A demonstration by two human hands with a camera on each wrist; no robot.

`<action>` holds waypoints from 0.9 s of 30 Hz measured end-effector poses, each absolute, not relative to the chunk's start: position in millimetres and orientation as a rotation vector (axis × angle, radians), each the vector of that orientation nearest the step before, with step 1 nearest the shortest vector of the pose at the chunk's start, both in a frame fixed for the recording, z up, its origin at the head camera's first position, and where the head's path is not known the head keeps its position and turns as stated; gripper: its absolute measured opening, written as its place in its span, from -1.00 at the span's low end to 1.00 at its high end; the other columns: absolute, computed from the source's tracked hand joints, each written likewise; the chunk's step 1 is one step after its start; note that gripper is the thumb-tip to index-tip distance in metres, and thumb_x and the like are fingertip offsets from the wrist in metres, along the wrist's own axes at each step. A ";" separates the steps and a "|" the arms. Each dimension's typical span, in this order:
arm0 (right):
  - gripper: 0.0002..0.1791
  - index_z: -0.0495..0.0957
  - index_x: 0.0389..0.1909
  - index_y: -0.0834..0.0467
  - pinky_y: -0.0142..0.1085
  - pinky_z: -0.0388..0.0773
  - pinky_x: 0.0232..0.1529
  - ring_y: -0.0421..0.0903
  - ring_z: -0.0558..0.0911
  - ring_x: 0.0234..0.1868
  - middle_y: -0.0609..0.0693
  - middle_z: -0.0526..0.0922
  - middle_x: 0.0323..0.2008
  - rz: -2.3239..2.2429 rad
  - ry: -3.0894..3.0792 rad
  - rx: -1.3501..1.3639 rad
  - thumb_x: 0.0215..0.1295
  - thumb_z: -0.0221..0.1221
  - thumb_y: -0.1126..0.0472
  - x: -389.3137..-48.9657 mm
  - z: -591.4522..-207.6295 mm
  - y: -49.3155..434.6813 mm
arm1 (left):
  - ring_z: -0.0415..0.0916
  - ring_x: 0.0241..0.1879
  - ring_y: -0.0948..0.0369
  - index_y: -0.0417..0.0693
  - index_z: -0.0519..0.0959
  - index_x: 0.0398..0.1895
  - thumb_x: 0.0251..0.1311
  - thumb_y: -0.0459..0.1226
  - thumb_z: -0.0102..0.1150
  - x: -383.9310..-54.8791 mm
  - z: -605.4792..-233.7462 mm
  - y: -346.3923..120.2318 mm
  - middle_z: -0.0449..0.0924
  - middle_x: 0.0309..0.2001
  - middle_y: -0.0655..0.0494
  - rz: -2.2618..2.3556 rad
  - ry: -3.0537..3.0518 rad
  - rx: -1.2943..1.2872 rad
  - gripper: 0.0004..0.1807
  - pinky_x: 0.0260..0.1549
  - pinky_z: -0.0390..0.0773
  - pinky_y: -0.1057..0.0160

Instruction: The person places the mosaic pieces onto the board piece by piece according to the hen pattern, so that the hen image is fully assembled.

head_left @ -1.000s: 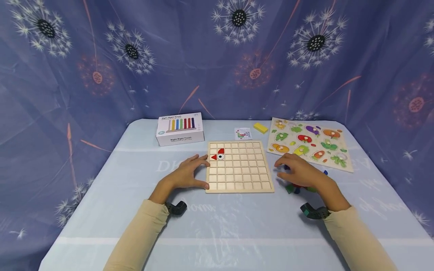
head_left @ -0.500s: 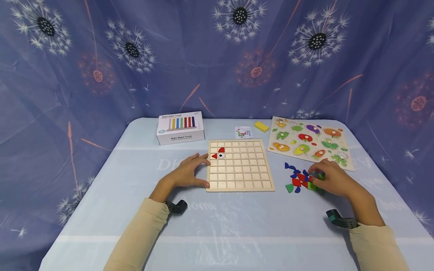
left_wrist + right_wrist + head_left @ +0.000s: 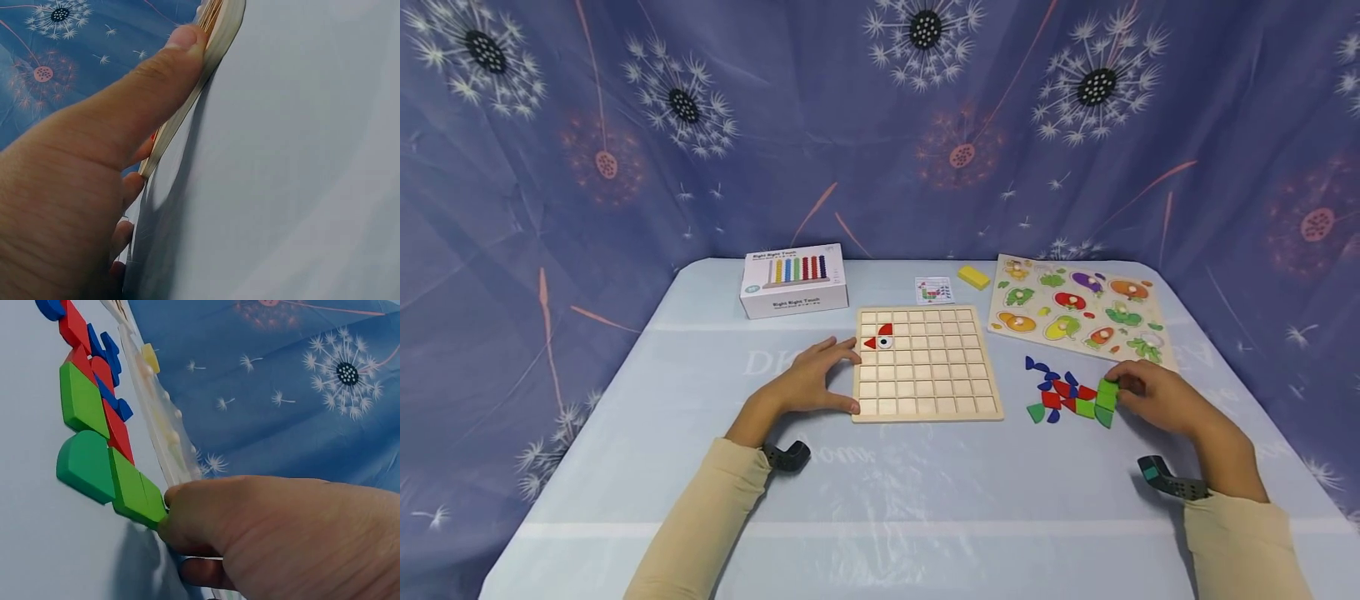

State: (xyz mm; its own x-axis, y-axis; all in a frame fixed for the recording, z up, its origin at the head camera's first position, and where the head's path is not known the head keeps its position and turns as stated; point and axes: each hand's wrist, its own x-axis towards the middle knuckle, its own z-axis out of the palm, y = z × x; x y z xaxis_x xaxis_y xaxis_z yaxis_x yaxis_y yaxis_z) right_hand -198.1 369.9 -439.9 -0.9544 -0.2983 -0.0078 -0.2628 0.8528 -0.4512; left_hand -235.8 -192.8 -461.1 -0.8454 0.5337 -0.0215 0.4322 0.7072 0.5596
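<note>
My left hand (image 3: 808, 379) rests at the left edge of a wooden grid board (image 3: 928, 421). In the left wrist view its thumb (image 3: 169, 69) lies extended on the rim, the other fingers along the side. On the board sit a red triangle (image 3: 870, 342), a white square with a black dot (image 3: 885, 342) and a red quarter-round piece (image 3: 886, 329). To the right, my right hand (image 3: 1157, 396) pinches a light green square block (image 3: 152, 499) at the end of a row with its thumb and index finger. A darker green rounded piece (image 3: 84, 465) lies beside that row.
Several red pieces (image 3: 1051, 400) and blue pieces (image 3: 1036, 365) lie loose right of the board. Behind them is a vegetable puzzle board (image 3: 1037, 302). A pattern card (image 3: 934, 290), a yellow block (image 3: 973, 277) and a white box (image 3: 794, 281) stand along the back.
My right hand has moved right from beside the board, over the loose pieces, to the green blocks at their right end. The left hand stays at the board's edge.
</note>
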 end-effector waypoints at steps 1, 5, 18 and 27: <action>-0.66 0.59 0.04 0.28 0.06 0.53 -0.02 0.10 0.51 -0.15 0.13 0.61 -0.16 -0.702 2.943 -0.442 0.22 0.26 0.42 -198.5 -440.4 370.3 | -0.17 0.56 -0.10 0.18 0.46 0.24 -0.14 0.28 0.53 -235.9 -461.7 -193.0 0.08 0.58 0.13 0.830 2.732 0.781 -0.14 0.40 -0.08 -0.27; -0.56 0.59 0.15 0.24 0.05 0.54 -0.09 0.08 0.48 -0.18 0.10 0.57 -0.20 -0.687 2.924 -0.435 0.21 0.26 0.46 -200.3 -441.9 371.1 | -0.17 0.56 -0.09 0.20 0.45 0.23 -0.14 0.29 0.52 -235.8 -463.6 -193.8 0.08 0.58 0.14 0.834 2.731 0.782 -0.14 0.40 -0.09 -0.27; -0.60 0.62 0.08 0.25 -0.31 0.48 -0.25 0.00 0.46 -0.24 -0.01 0.54 -0.32 -0.706 2.951 -0.409 0.19 0.31 0.42 -201.8 -448.0 372.5 | -0.19 0.56 -0.10 0.19 0.45 0.24 -0.13 0.28 0.52 -234.7 -460.9 -193.3 0.07 0.58 0.13 0.839 2.723 0.776 -0.14 0.40 -0.10 -0.30; -0.64 0.62 0.04 0.27 -0.42 0.45 -0.26 0.01 0.47 -0.22 -0.01 0.56 -0.30 -0.733 3.008 -0.346 0.19 0.34 0.37 -201.6 -454.4 374.7 | -0.19 0.57 -0.08 0.20 0.46 0.24 -0.15 0.28 0.53 -234.5 -459.5 -192.1 0.07 0.58 0.15 0.833 2.721 0.761 -0.13 0.40 -0.11 -0.29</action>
State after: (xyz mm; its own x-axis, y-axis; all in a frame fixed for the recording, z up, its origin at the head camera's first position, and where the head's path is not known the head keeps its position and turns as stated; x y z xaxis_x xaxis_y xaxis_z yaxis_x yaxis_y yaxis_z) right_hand -201.6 374.7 -454.4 -0.9750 -0.2204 0.0268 -0.2081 0.8646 -0.4573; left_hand -234.5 -192.1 -459.5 -0.8488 0.5275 -0.0349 0.4175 0.7094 0.5678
